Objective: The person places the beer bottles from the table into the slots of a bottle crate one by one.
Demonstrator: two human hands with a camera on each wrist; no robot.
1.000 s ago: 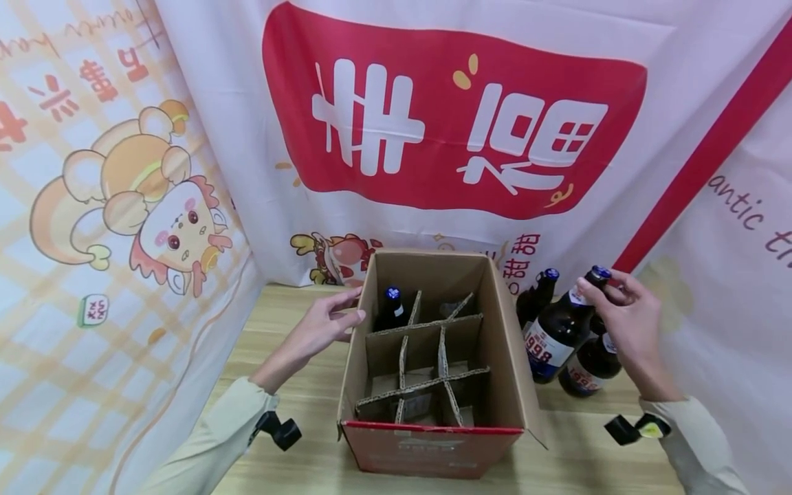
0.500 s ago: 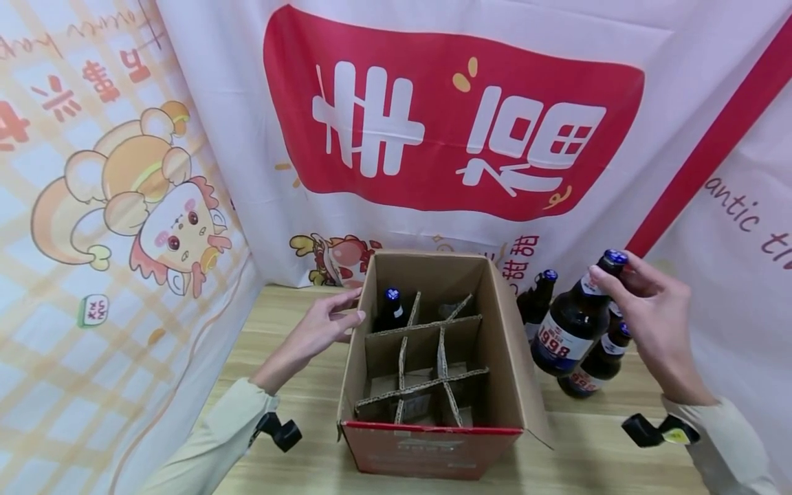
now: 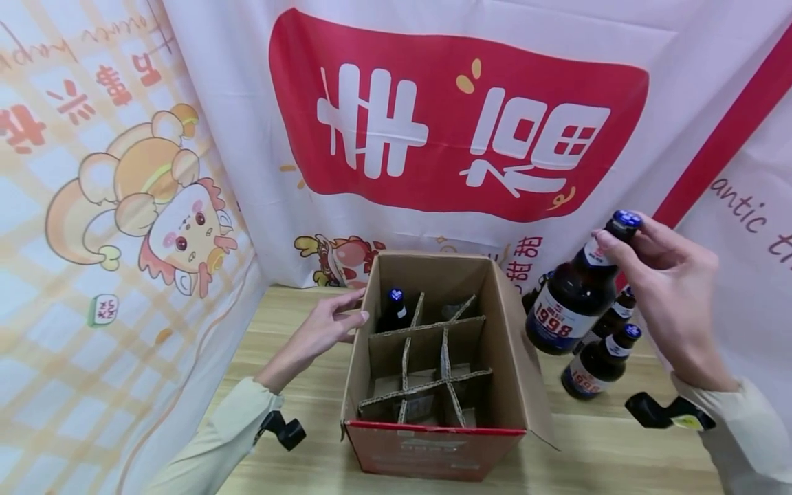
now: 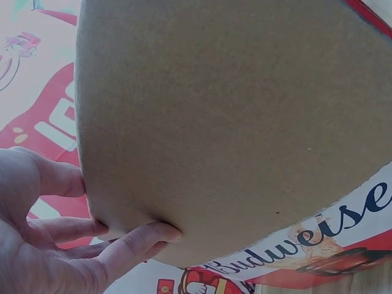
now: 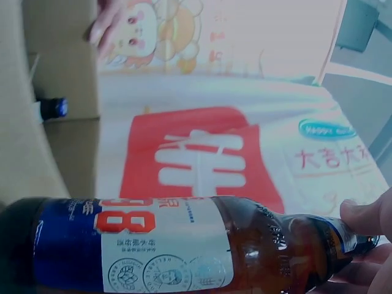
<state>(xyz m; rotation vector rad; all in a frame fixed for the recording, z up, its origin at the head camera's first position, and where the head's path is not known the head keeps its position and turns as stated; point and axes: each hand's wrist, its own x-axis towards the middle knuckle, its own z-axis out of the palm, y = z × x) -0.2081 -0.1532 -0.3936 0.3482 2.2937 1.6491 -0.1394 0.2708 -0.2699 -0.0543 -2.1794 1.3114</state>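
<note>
A brown beer bottle (image 3: pixel 572 295) with a blue cap hangs tilted beside the box's right side. My right hand (image 3: pixel 677 292) grips it by the neck; the right wrist view shows its white and blue label (image 5: pixel 162 245) close up. An open cardboard box (image 3: pixel 433 450) with crossed dividers (image 3: pixel 427 326) stands in the middle. One bottle (image 3: pixel 394 313) sits in its back left compartment. My left hand (image 3: pixel 322 326) is at the box's left edge, and in the left wrist view its fingertips pinch the cardboard flap (image 4: pixel 245 122).
Several bottles stand on the wooden table right of the box, among them a front bottle (image 3: pixel 594 371) and one behind it (image 3: pixel 619 313). The box's right flap (image 3: pixel 538 385) leans outward. A printed cloth (image 3: pixel 458 124) hangs behind the table (image 3: pixel 297 440).
My right hand has lifted the beer bottle off the table and moved it up and to the right, tilting it. The left hand stays at the box's edge.
</note>
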